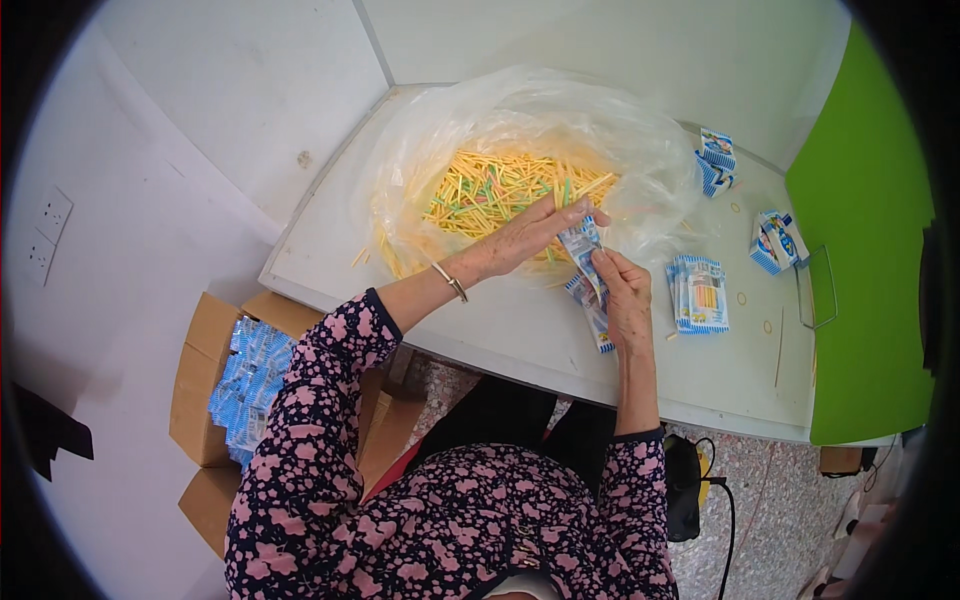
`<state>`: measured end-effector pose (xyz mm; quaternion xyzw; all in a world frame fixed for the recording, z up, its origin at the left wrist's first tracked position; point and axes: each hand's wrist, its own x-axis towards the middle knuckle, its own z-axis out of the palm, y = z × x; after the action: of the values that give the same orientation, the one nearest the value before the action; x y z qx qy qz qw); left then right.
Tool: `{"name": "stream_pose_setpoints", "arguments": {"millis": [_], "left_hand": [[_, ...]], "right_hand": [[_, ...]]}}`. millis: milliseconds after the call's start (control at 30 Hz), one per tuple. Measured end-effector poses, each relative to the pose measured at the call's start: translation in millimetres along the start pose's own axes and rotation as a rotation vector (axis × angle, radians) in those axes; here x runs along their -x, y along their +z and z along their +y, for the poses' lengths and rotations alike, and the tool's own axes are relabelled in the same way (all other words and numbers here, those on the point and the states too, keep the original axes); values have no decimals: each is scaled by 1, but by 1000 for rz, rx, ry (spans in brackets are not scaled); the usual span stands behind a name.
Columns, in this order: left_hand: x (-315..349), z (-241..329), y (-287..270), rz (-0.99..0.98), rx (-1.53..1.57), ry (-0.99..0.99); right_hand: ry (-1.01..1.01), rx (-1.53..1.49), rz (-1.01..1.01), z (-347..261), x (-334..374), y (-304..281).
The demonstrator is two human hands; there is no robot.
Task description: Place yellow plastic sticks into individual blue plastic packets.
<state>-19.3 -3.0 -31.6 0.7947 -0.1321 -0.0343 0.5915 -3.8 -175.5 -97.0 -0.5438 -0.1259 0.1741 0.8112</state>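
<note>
My left hand (535, 232), with a bangle at its wrist, is closed around a small bunch of thin yellow and green sticks (563, 188) that poke up past its fingers. Those fingers meet the upper end of a blue-and-white plastic packet (582, 240). Lower on that packet, my right hand (625, 288) pinches its side. Another blue-and-white packet (594, 312) lies on the table beneath. Just beyond my hands, a large clear plastic bag (480, 110) lies open, full of loose sticks (490, 190), mostly yellow with some green and pink.
Right of my hands lies a stack of filled packets (698, 295) on the white table (520, 335). Further packet bundles (715, 160) (776, 242) and rubber bands (741, 298) lie near a green panel (865, 250). A cardboard box (198, 385) of blue packets stands at lower left.
</note>
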Motion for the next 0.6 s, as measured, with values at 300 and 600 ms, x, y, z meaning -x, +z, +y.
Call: {"name": "stream_pose_setpoints", "arguments": {"millis": [300,600], "left_hand": [[-6,-15,-40,18,-86,48],[-6,-8,-49,64,-358,178]], "right_hand": [[-86,73,-68,-7,-32,17],[-107,33,-44,-3,-35,20]]}}
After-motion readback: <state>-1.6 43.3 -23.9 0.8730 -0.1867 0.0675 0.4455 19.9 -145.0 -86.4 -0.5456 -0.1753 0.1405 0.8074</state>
